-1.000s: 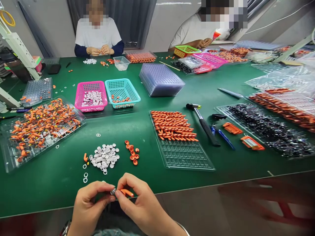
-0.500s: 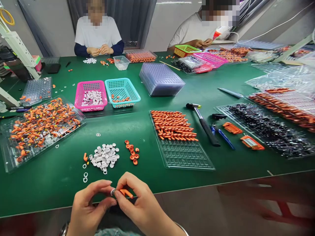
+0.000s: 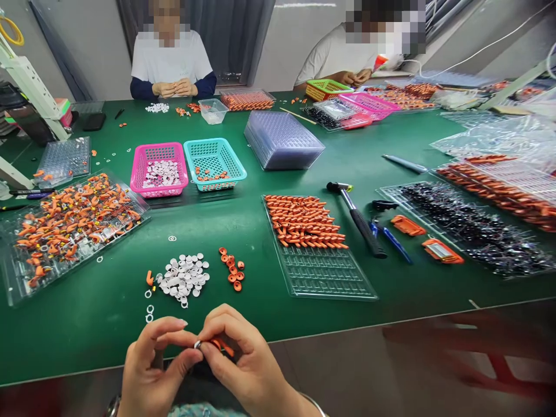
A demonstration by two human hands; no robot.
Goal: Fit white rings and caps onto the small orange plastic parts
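My left hand and my right hand meet at the near table edge. Between their fingertips is a small orange part with a white cap at its left end; the right hand pinches the orange part, the left fingertips press the cap. Just beyond lie a pile of white caps, a few orange rings and one loose orange piece. A clear tray to the right carries rows of finished orange parts.
A clear tray of loose orange parts sits at the left. Pink basket and teal basket stand mid-table, a hammer and blue pen to the right. Two people work at the far side.
My hands have sunk slightly toward me and closed tighter around the orange part, so less of it shows. Nothing else on the table has moved.
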